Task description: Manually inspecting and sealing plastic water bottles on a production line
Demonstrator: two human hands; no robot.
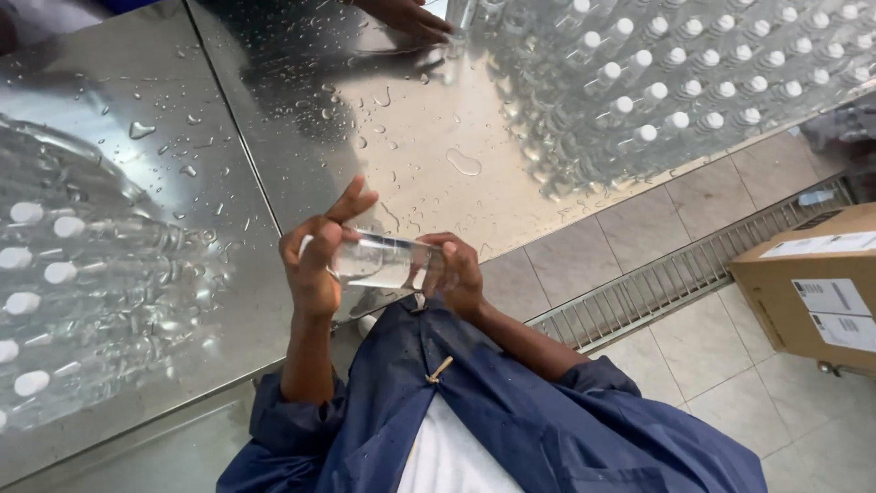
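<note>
Both our hands hold one clear plastic bottle (388, 263) sideways, above the near edge of the wet steel table (301, 137). Our left hand (315, 265) wraps the cap end, thumb and lower fingers closed on it, two upper fingers lifted free. Our right hand (456, 272) is closed around the base end. The bottle is clear of the table surface, just in front of our blue coat (511, 411).

We judge the step in hand to be checking or tightening the cap; the cap itself is hidden by the left hand. Any turning would call for a firm right-hand grip, since the surfaces look wet.

Capped bottles stand massed at the left (55, 301) and the far right (693, 82). Another person's hand (406, 16) rests at the far edge.
</note>
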